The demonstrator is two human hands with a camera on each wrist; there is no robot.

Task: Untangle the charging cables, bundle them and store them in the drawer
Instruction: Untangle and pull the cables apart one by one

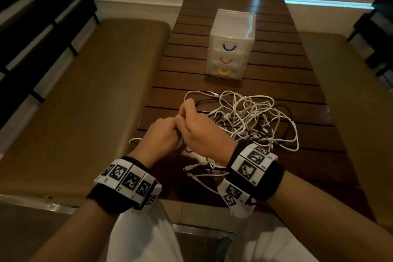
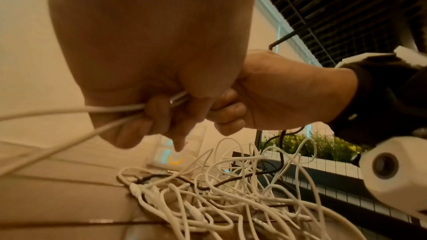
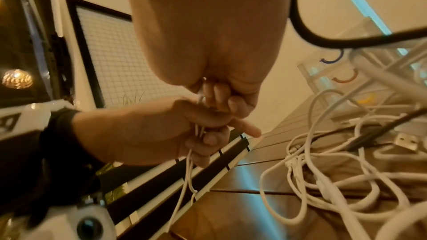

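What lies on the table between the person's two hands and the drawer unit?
Part of the tangle of cables, then bare table before the drawer unit; the head view shows it.

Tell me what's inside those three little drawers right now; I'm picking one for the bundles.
The plastic drawer unit is closed, and nothing shows through its frosted fronts. Only the blue, red and yellow handles are clear. The backs of the drawers are hidden.

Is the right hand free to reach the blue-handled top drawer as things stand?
Probably not yet. The right hand is pinching a white cable together with the left hand. The tangled pile lies between the hands and the drawer unit, whose drawers look closed.
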